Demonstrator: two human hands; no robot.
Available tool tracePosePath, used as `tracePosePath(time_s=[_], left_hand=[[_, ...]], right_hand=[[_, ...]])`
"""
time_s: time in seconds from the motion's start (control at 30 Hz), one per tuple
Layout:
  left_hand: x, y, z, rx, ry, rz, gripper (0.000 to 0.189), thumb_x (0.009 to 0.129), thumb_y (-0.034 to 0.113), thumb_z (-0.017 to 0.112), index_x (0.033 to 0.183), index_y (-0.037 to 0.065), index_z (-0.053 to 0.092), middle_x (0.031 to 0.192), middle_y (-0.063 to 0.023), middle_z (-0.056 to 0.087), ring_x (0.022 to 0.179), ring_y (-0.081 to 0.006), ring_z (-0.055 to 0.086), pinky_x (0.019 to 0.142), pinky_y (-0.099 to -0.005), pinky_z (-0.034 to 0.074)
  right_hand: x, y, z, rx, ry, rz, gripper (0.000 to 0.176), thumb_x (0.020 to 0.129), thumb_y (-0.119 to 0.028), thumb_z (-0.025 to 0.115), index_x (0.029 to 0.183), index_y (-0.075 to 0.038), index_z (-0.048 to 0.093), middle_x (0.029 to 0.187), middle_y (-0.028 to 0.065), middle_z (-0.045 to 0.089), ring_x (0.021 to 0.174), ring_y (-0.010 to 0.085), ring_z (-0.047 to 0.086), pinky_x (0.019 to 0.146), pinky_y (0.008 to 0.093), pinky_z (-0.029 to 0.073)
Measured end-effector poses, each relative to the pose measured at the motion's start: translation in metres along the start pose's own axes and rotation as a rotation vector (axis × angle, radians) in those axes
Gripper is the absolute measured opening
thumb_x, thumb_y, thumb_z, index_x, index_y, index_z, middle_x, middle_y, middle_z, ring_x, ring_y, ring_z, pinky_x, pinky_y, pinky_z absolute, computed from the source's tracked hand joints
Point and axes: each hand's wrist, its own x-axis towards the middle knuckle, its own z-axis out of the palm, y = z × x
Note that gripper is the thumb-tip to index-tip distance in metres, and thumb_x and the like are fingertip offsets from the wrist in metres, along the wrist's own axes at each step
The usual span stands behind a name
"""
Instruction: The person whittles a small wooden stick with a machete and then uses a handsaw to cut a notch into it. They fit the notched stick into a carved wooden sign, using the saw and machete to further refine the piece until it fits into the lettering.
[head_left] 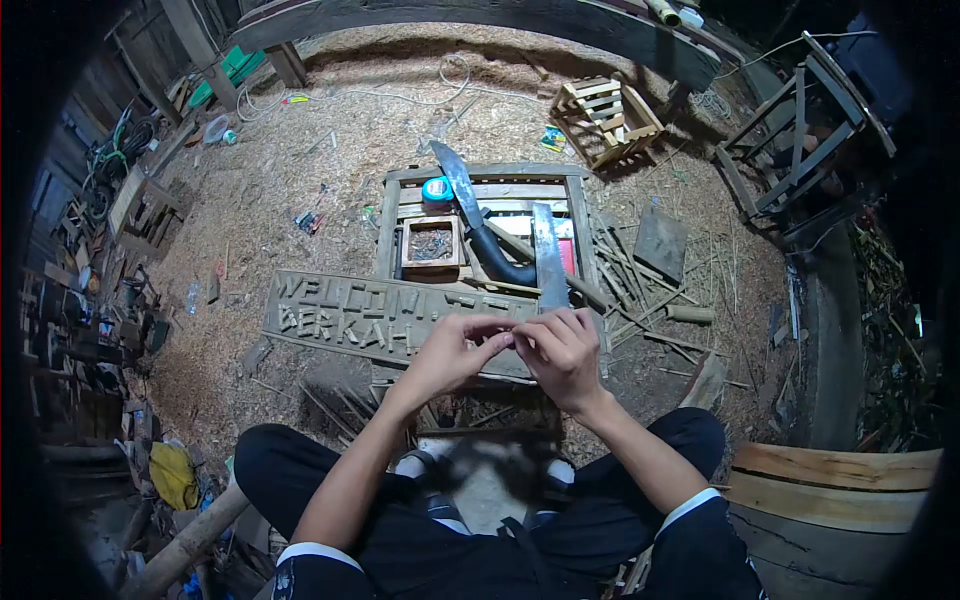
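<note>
My left hand (455, 345) and my right hand (562, 355) meet over the front of a low slatted wooden table (390, 225), fingertips pinched together. Whatever lies between the fingers is too small or hidden to name. Beneath them is a wooden sign board (345, 347) with raised letters reading "WELCOM" and "BERKAH"; my hands cover part of its right side. Beyond my hands lie a flat metal blade (546, 250), a machete (458, 182) with a black curved handle, a small wooden box (432, 243) of small bits like nails, and a round blue item (437, 190).
A slatted wooden crate (606, 122) stands at the back right. Bamboo sticks and a flat board (660, 243) lie right of the table. Planks (840, 485) are at the lower right, and a cable (400, 97) crosses the shaving-covered floor.
</note>
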Motion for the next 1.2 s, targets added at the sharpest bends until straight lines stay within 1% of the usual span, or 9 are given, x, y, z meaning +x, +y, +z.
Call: tracePosePath(time_s=[0.23,0.43,0.57,0.6,0.73,0.83,0.87,1.0,1.2], left_hand=[[0.009,0.009,0.007,-0.258,0.109,0.052,0.019,0.097,0.008,0.069,0.114,-0.002,0.071,0.101,-0.0059,0.074,0.095,-0.0100,0.068,0.085,-0.0253,0.054],[0.003,0.014,0.004,0.161,0.289,-0.064,0.015,0.095,0.008,0.068,0.107,-0.002,0.066,0.093,-0.0041,0.072,0.087,-0.0071,0.067,0.074,-0.0241,0.051],[-0.004,-0.012,0.010,0.327,0.215,0.130,0.016,0.089,0.004,0.068,0.104,0.000,0.065,0.089,-0.0097,0.070,0.081,-0.0163,0.069,0.070,-0.0307,0.051],[-0.006,-0.016,0.011,0.362,0.225,0.162,0.020,0.087,0.002,0.069,0.107,0.000,0.068,0.090,-0.0134,0.070,0.085,-0.0239,0.070,0.071,-0.0350,0.053],[-0.013,-0.024,0.009,0.474,0.179,0.143,0.023,0.087,0.002,0.070,0.110,0.002,0.071,0.093,-0.0144,0.070,0.089,-0.0277,0.070,0.074,-0.0368,0.054],[-0.016,-0.038,0.009,0.486,0.099,0.162,0.051,0.085,0.004,0.070,0.135,0.008,0.059,0.095,-0.0198,0.065,0.092,-0.0395,0.063,0.084,-0.0462,0.052],[-0.017,-0.047,0.007,0.552,0.080,0.240,0.069,0.081,-0.001,0.070,0.146,0.012,0.051,0.095,-0.0190,0.064,0.091,-0.0396,0.062,0.084,-0.0476,0.051],[-0.015,-0.054,0.006,0.584,0.059,0.313,0.085,0.075,-0.005,0.066,0.154,0.015,0.044,0.092,-0.0155,0.065,0.089,-0.0361,0.061,0.084,-0.0472,0.049],[-0.018,-0.052,-0.004,0.654,0.060,0.328,0.078,0.079,0.008,0.075,0.152,0.015,0.048,0.091,-0.0108,0.066,0.089,-0.0323,0.062,0.082,-0.0426,0.049]], right_hand=[[0.001,-0.001,-0.031,0.066,-0.024,0.004,0.024,0.072,-0.011,0.082,0.092,-0.009,0.070,0.091,0.0042,0.070,0.088,0.0223,0.064,0.079,0.0382,0.044],[-0.028,-0.008,-0.035,0.161,-0.293,-0.096,0.019,0.076,-0.016,0.081,0.088,-0.012,0.067,0.086,0.0015,0.065,0.090,0.0220,0.062,0.079,0.0376,0.042],[-0.042,0.006,-0.030,0.105,-0.490,-0.047,0.032,0.078,-0.010,0.074,0.108,-0.012,0.066,0.096,0.0030,0.066,0.098,0.0223,0.061,0.084,0.0374,0.042],[-0.042,0.009,-0.028,0.095,-0.479,-0.032,0.036,0.077,-0.009,0.074,0.112,-0.011,0.065,0.100,0.0040,0.065,0.099,0.0229,0.061,0.086,0.0379,0.043],[-0.036,0.015,-0.016,0.112,-0.458,0.017,0.040,0.081,-0.011,0.075,0.120,-0.010,0.065,0.106,0.0069,0.066,0.101,0.0252,0.061,0.088,0.0397,0.044],[-0.029,0.013,-0.003,0.140,-0.424,0.062,0.038,0.084,-0.014,0.076,0.120,-0.009,0.066,0.104,0.0080,0.067,0.099,0.0263,0.062,0.086,0.0407,0.045],[-0.027,0.013,0.001,0.159,-0.400,0.085,0.035,0.085,-0.014,0.075,0.119,-0.009,0.067,0.103,0.0085,0.068,0.098,0.0266,0.063,0.084,0.0406,0.045],[-0.027,0.018,0.017,0.158,-0.398,0.066,0.035,0.081,-0.012,0.076,0.115,-0.009,0.068,0.100,0.0078,0.068,0.095,0.0269,0.063,0.081,0.0402,0.045],[-0.027,0.016,0.031,0.116,-0.430,0.031,0.040,0.071,-0.008,0.078,0.110,-0.009,0.069,0.100,0.0047,0.068,0.098,0.0251,0.063,0.083,0.0401,0.045]])
